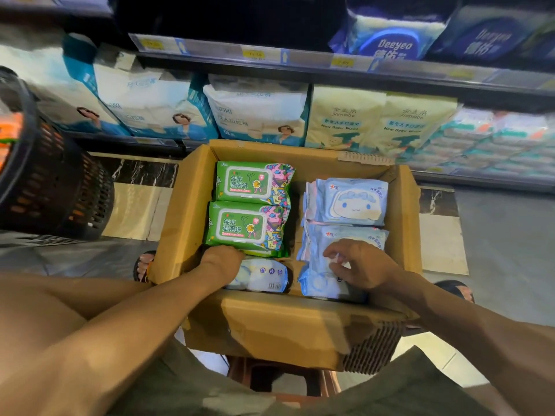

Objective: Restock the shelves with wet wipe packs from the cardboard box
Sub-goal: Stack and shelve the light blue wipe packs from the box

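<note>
An open cardboard box (pixel 183 205) sits on the floor in front of me. Its left half holds two green wet wipe packs (pixel 249 205) and a pale pack (pixel 264 274) lying nearest me. Its right half holds light blue wet wipe packs (pixel 351 202) in stacks. My left hand (pixel 220 256) reaches down at the near edge of the closer green pack, fingers curled under or against it. My right hand (pixel 360 262) rests on the nearest blue pack (pixel 318 280), fingers bent on its top. Whether either hand grips a pack is unclear.
Shelves (pixel 300 66) with price tags stand behind the box, filled with diaper bags and yellow baby wipe packs (pixel 381 121). A black plastic basket (pixel 54 181) stands at left. My feet in sandals flank the box; a stool is under me.
</note>
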